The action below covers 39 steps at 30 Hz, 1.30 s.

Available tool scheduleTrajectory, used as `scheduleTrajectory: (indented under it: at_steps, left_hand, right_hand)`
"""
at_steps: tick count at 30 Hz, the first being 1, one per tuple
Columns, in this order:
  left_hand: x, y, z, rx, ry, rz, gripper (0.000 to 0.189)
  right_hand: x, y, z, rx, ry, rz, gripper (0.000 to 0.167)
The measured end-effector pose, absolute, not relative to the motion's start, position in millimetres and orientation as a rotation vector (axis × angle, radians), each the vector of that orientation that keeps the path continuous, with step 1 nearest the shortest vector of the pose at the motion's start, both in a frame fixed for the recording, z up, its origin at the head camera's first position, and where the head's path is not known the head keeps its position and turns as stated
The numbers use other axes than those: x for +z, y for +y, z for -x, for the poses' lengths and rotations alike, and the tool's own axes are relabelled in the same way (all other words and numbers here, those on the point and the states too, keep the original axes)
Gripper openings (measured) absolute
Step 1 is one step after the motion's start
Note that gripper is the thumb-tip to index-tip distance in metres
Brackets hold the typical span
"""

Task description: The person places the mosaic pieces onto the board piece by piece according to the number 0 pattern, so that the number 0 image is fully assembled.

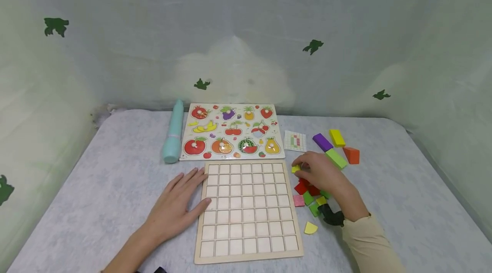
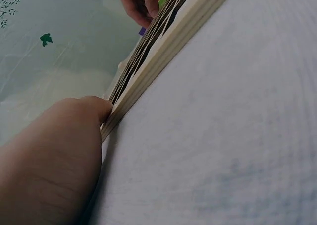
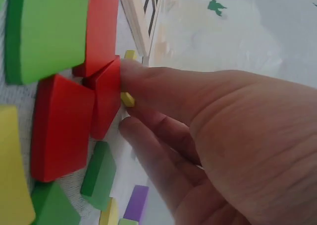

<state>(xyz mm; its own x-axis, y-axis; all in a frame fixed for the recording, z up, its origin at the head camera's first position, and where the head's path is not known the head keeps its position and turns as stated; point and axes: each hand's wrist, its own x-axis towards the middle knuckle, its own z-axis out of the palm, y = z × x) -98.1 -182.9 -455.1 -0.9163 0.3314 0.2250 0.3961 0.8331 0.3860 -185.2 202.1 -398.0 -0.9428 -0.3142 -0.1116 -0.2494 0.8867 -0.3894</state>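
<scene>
A wooden grid board point(image 1: 200, 239) with bare square cells lies before me on the table. My left hand point(image 1: 174, 209) rests at its left side, fingers extended, with fingertips and thumb touching the frame; the left wrist view shows the thumb point(image 2: 94, 106) against the board's edge. Just off the board's upper right side, my right hand point(image 1: 323, 174) pinches a small yellow block point(image 1: 295, 169) between thumb and fingers. In the right wrist view most of this yellow block point(image 3: 128, 99) is hidden by the thumb. Red blocks point(image 3: 64, 131) lie right beside the thumb.
Red, green, yellow and pink point(image 1: 298, 201) blocks lie below the right hand, with a yellow rounded piece point(image 1: 311, 228) nearer. Purple point(image 1: 322, 142), yellow, green and orange blocks lie beyond it. A fruit puzzle point(image 1: 232, 132), a pattern card point(image 1: 295, 141) and a teal roll point(image 1: 174, 132) lie at the back.
</scene>
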Motion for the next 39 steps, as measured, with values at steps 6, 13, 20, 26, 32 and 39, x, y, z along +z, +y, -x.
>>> scheduleTrajectory:
  at_steps: [6,13,20,26,32,39]
  left_hand:
    - [-455,-182,98,-0.649,-2.888,0.565,0.068]
    - [-458,-182,97,-0.633,-2.905,0.555,0.069]
    - [-460,-182,96,-0.619,-2.902,0.559,0.07]
    - [-460,-183,96,-0.617,-2.91,0.553,0.069]
    - [-460,-183,96,-0.61,-2.917,0.545,0.069]
    - [-456,-182,96,-0.611,-2.913,0.545,0.068]
  right_hand:
    - [-398,200,183,-0.554,2.931,0.496,0.023]
    - [-397,173,178,-0.706,2.876,0.587,0.023]
    - [-399,136,178,-0.744,2.809,0.785,0.022]
    - [-398,108,176,-0.785,2.754,0.872,0.021]
    - [-404,87,175,-0.792,2.735,0.91,0.02]
    - [-409,82,173,-0.785,2.757,0.99,0.02]
